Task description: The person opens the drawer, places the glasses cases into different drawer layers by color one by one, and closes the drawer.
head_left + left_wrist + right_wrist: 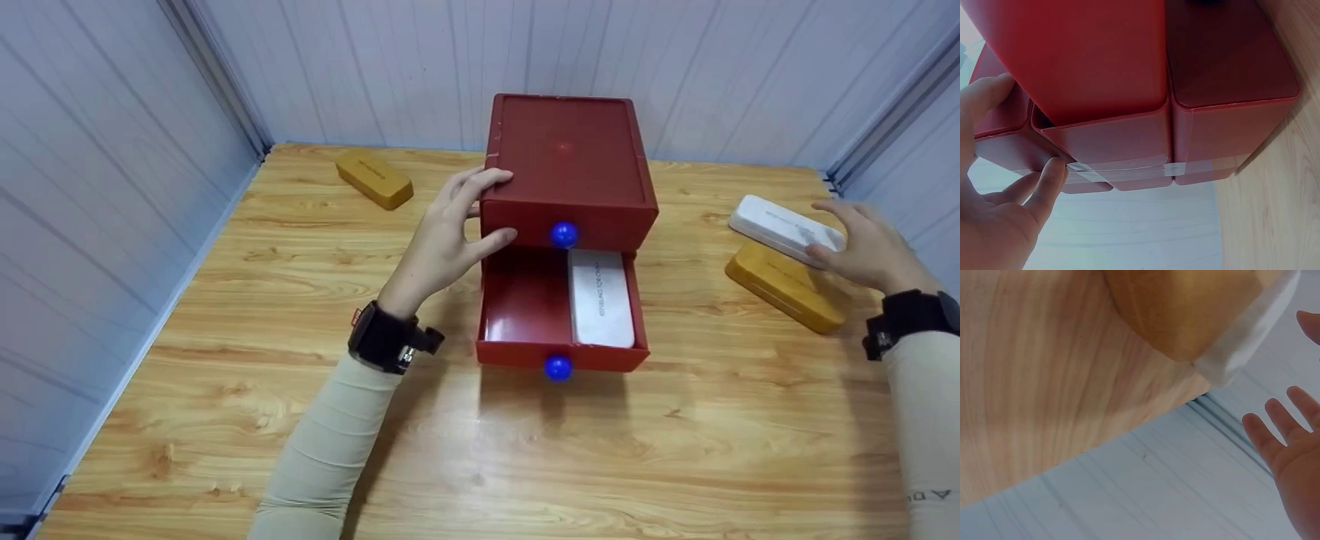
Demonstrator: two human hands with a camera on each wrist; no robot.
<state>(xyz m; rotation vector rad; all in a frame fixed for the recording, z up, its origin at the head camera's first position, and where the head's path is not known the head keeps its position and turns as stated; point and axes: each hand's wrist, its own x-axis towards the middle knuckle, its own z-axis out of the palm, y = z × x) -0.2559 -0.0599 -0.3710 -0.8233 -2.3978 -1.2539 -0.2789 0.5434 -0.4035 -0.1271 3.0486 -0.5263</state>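
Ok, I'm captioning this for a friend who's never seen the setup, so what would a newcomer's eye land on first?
Probably the red cabinet mid-table, with its bright blue knobs and an open drawer holding a white case along its right side. Next, the two hands: the left hand grips the cabinet's left edge, while the right hand is spread beside another white case and a yellow case at far right.

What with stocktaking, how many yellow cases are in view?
2: one yellow case left of the red drawer unit, a second yellow case right of it. The closed top drawer could hide more.
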